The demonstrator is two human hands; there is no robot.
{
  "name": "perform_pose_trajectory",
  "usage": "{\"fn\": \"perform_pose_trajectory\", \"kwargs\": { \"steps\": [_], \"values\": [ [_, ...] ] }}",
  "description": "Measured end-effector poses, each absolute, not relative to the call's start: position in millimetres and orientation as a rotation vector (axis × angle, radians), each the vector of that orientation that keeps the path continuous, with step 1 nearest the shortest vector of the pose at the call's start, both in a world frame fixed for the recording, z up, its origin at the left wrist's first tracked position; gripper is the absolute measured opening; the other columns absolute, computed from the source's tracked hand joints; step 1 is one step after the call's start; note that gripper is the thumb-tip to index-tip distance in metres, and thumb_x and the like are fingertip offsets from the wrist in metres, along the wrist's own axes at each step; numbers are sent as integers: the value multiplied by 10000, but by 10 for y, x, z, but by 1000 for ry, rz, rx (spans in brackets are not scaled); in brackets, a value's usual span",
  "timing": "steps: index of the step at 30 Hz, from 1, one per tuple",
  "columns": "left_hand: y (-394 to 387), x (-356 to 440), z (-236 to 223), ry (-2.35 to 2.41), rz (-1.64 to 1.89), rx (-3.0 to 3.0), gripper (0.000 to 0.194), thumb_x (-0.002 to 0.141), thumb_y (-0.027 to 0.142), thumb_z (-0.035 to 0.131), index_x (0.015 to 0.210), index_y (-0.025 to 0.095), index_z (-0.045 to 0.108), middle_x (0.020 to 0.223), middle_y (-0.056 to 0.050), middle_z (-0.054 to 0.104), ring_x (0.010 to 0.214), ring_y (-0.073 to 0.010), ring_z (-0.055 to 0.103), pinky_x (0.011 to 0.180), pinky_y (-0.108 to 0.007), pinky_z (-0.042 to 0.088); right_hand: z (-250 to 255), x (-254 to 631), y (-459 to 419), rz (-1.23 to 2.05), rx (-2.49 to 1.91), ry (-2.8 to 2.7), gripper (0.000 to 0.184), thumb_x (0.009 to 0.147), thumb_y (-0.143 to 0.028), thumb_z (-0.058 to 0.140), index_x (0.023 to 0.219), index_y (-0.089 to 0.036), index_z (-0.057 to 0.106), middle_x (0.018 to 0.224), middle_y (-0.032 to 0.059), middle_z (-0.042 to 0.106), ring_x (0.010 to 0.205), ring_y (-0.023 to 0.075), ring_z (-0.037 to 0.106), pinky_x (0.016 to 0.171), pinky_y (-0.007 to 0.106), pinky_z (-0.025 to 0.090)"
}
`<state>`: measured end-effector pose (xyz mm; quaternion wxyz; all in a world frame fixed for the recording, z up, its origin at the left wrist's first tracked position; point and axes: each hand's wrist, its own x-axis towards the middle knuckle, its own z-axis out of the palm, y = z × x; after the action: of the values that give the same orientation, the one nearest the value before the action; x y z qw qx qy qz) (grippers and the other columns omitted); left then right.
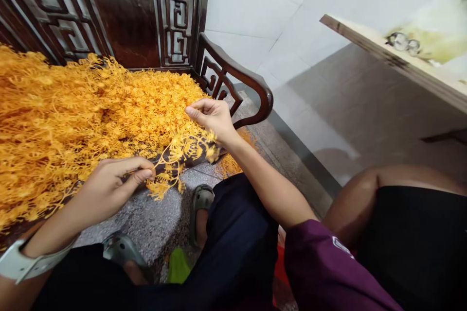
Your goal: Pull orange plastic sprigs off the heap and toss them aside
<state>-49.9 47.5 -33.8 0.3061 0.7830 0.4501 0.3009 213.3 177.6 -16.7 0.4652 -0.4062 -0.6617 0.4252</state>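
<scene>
Head view: 2 bare hands work at the front edge of a dark carved wooden bench [133, 19]. The left hand [109, 187] pinches the stem of 1 yellow-orange sprig [182, 148] between thumb and index finger. The sprig extends from that pinch towards the right hand [216, 117], its frilled tips hanging just below the right hand and wrist. The right hand has thumb and index finger pressed together; whether anything lies between them cannot be told.

A large pile of similar sprigs [91, 107] covers the bench seat, reaching the backrest and the curved armrest [261, 93]. Loose orange bits [230, 164] lie on the speckled floor [156, 216] beyond the seat edge.

A pale band [22, 263] encircles the left wrist; a purple sleeve [317, 257] covers the upper right arm. Below are 2 grey-green clogs [203, 198], with a green item [178, 266] between them, only partly visible. At right, another person's bent knee [350, 197] shows beside black clothing [408, 238]. Above it, a wooden board [368, 43] bears round items [404, 43], too blurred to identify.
</scene>
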Motion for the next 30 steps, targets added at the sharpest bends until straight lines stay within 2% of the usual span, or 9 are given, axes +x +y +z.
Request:
{"fn": "perform_pose_trajectory", "kwargs": {
  "steps": [7, 10, 14, 17, 20, 22, 24, 27, 30],
  "values": [
    [379, -551, -362, 1126, 727, 2047, 263, 988, 414, 600, 850, 249, 752, 828, -33, 751, 719, -189, 682, 650, -273, 533, -96, 2645, 2132, 848, -1151, -1397, 301, 920, -505, 715, 910, -205, 705, 748, -2, 597, 595, 100, 428, 578, 279, 410],
    [409, -599, -401, 1212, 729, 1989, 307, 985, 482, 598, 881, 243, 761, 850, -45, 772, 741, -204, 707, 615, -259, 532, 52, 2681, 1927, 1333, -967, -1911, 289, 857, -450, 808, 996, -198, 778, 868, 23, 735, 696, 111, 601, 667, 263, 511],
    [470, -661, -427, 1273, 742, 1955, 362, 975, 549, 600, 908, 227, 753, 884, -51, 782, 798, -224, 719, 646, -257, 535, 323, 2344, 1408, 2152, -94, -2566, 209, 856, -264, 810, 1060, -219, 811, 985, 43, 815, 914, 160, 772, 821, 246, 602],
    [483, -663, -444, 1304, 711, 1951, 363, 988, 548, 593, 931, 224, 745, 916, -43, 776, 845, -225, 715, 709, -261, 530, 443, 2131, 1212, 2231, 302, -2546, 203, 746, -261, 905, 939, -270, 841, 920, 26, 824, 857, 167, 801, 756, 190, 604],
    [495, -659, -447, 1257, 652, 1927, 372, 1016, 533, 561, 913, 217, 728, 902, -37, 763, 857, -216, 706, 771, -270, 525, 419, 2149, 1354, 1962, -193, -2277, 504, 590, -548, 972, 995, -286, 825, 962, 56, 822, 831, 219, 792, 703, 253, 621],
    [508, -677, -428, 1239, 650, 1911, 375, 1023, 527, 555, 908, 210, 720, 898, -41, 757, 867, -216, 701, 784, -275, 522, 336, 2255, 1564, 1788, -543, -2053, 702, 716, -760, 798, 1189, -244, 758, 1138, 135, 797, 884, 250, 777, 729, 339, 636],
    [515, -705, -393, 1257, 698, 1896, 371, 1021, 526, 564, 916, 204, 718, 910, -47, 759, 886, -220, 700, 789, -277, 521, 215, 2373, 1761, 1652, -873, -1774, 782, 888, -812, 549, 1355, -192, 644, 1316, 216, 718, 921, 250, 762, 753, 395, 638],
    [510, -727, -342, 1273, 765, 1875, 375, 1024, 520, 566, 915, 195, 717, 922, -56, 760, 907, -222, 701, 812, -285, 528, 27, 2464, 1901, 1441, -1297, -1384, 658, 967, -691, 539, 1338, -154, 624, 1348, 235, 690, 847, 197, 753, 738, 341, 624],
    [495, -702, -334, 1262, 824, 1825, 366, 1016, 520, 585, 929, 190, 719, 948, -66, 761, 925, -224, 700, 840, -299, 538, -86, 2425, 1853, 1416, -1289, -1459, 402, 976, -516, 637, 1088, -135, 705, 1059, 161, 783, 700, 143, 717, 644, 251, 565]
  ]
}}
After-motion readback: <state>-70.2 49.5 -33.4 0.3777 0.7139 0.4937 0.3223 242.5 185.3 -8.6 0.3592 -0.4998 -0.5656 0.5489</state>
